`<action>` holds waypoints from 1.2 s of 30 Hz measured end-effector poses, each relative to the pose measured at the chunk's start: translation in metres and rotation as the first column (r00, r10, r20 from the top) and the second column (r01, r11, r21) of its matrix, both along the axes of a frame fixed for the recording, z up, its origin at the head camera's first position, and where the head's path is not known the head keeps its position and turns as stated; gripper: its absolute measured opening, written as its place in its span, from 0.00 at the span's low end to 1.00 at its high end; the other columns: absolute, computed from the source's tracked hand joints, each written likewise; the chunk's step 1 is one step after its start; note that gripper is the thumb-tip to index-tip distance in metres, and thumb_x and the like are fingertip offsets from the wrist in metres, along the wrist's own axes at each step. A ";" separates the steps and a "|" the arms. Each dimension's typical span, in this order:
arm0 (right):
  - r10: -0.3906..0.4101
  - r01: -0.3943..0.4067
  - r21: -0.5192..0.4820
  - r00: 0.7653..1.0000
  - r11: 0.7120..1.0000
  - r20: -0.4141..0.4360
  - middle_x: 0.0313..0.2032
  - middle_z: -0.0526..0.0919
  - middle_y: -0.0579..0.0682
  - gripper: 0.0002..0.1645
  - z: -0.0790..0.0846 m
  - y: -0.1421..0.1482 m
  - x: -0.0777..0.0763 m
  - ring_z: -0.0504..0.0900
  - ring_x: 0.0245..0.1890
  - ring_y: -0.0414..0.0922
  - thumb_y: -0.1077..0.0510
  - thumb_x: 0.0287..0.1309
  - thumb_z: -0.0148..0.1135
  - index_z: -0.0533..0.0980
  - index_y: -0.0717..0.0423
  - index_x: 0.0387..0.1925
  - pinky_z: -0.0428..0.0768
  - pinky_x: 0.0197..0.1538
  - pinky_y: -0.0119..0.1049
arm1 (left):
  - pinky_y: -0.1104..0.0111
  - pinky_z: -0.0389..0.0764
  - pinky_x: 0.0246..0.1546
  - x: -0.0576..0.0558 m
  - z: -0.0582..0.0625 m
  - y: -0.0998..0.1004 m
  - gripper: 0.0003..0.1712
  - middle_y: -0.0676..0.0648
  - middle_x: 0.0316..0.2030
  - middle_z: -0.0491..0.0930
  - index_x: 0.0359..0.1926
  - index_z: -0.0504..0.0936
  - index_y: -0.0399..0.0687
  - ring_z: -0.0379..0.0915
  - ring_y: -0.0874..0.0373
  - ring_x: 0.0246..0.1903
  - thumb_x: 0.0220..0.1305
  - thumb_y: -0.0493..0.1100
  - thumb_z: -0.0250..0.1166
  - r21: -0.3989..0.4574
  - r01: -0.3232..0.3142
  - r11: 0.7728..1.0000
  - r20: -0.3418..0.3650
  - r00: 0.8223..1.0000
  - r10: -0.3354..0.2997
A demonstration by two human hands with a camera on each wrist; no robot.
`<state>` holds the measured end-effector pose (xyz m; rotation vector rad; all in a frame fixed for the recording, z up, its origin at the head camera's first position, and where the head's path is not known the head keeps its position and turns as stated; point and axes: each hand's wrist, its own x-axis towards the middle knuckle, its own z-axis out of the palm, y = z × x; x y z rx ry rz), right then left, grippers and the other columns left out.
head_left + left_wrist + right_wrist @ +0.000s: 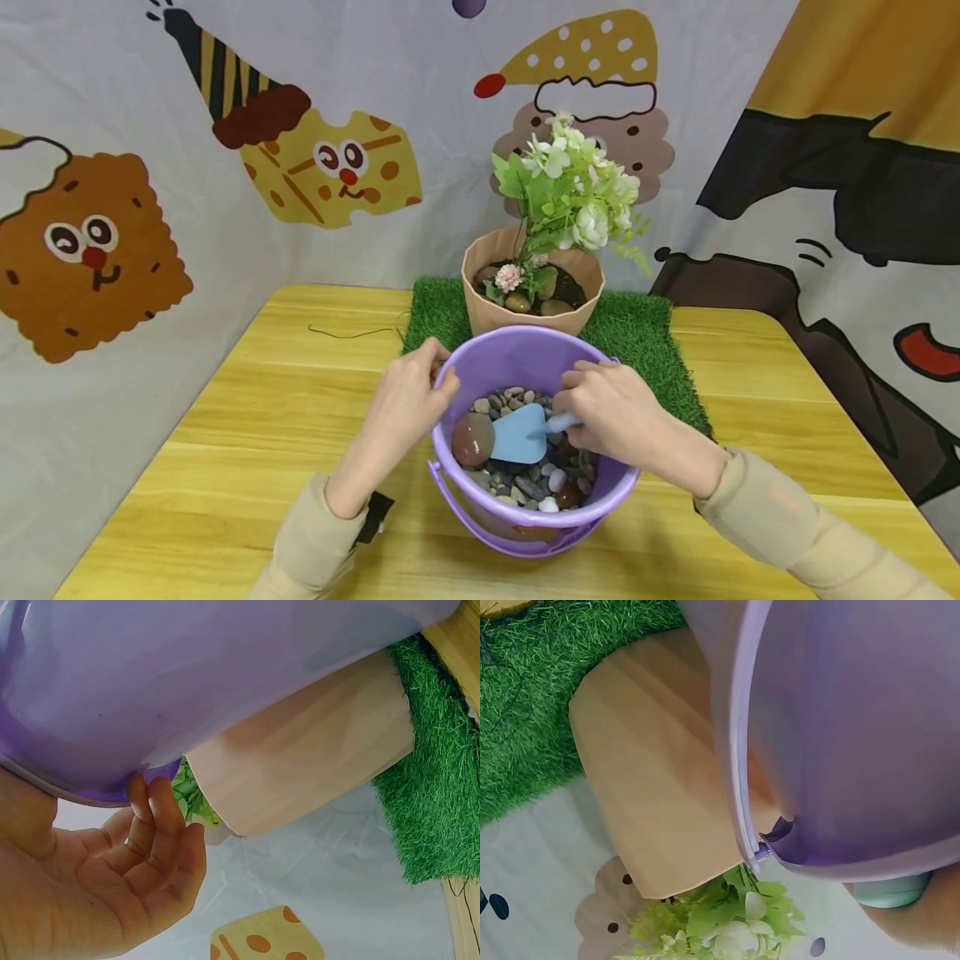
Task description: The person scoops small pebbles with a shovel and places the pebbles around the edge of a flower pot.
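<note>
A purple bucket (525, 350) stands on the table, with pebbles (525, 483) in its bottom. My left hand (405, 400) grips its left rim, thumb over the inside and fingers outside; the left wrist view shows those fingers (154, 847) curled below the rim. In my right hand (611, 408), above the bucket's right side, is the handle of a light blue toy shovel (520, 433). The shovel's blade points left inside the bucket, against a large brown stone (473, 439). In the right wrist view the bucket wall hides most of that hand (930, 922).
Behind the bucket, a peach pot (487, 304) holds soil, stones, a pink flower and a white-flowered plant (570, 183). It stands on a green turf mat (667, 350). The bucket's handle (480, 533) hangs at the front. A dark thread (352, 335) lies on the wooden table (225, 467).
</note>
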<state>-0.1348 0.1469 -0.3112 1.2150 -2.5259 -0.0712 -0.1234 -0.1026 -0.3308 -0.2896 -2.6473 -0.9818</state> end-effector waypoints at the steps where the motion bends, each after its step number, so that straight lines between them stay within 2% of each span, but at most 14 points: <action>1: 0.002 -0.002 -0.010 1.000 1.000 0.001 0.18 0.69 0.37 0.11 0.000 0.000 0.000 0.65 0.22 0.38 0.59 0.24 0.69 0.75 0.41 0.15 0.65 0.21 0.27 | 0.77 0.70 0.14 0.000 0.000 0.000 0.07 0.45 0.24 0.79 0.36 0.78 0.39 0.68 0.62 0.17 0.54 0.35 0.61 0.001 0.000 1.000 -0.001 1.000 0.000; 18: 0.053 -0.057 -0.086 0.998 0.995 -0.046 0.19 0.70 0.38 0.10 -0.002 0.000 0.000 0.66 0.24 0.38 0.57 0.28 0.72 0.78 0.43 0.19 0.66 0.23 0.28 | 0.77 0.70 0.14 0.001 0.002 0.000 0.07 0.45 0.23 0.78 0.35 0.77 0.38 0.68 0.61 0.18 0.54 0.35 0.61 0.003 0.002 1.000 -0.008 1.000 -0.002; 26: 0.098 -0.100 -0.109 0.995 0.989 -0.019 0.22 0.74 0.39 0.12 -0.004 -0.001 -0.002 0.68 0.25 0.38 0.54 0.30 0.76 0.80 0.44 0.22 0.70 0.27 0.29 | 0.76 0.71 0.15 0.001 0.003 0.000 0.07 0.45 0.24 0.78 0.36 0.77 0.38 0.68 0.60 0.18 0.54 0.35 0.61 0.008 -0.001 1.000 0.006 1.000 0.001; 36: 0.104 -0.107 -0.173 0.994 0.979 -0.025 0.25 0.78 0.38 0.13 -0.002 0.003 -0.003 0.71 0.26 0.36 0.55 0.28 0.75 0.82 0.43 0.24 0.73 0.27 0.28 | 0.75 0.70 0.15 0.001 0.001 0.000 0.07 0.45 0.23 0.78 0.36 0.78 0.39 0.67 0.61 0.18 0.54 0.35 0.61 0.002 -0.001 1.000 0.000 1.000 0.001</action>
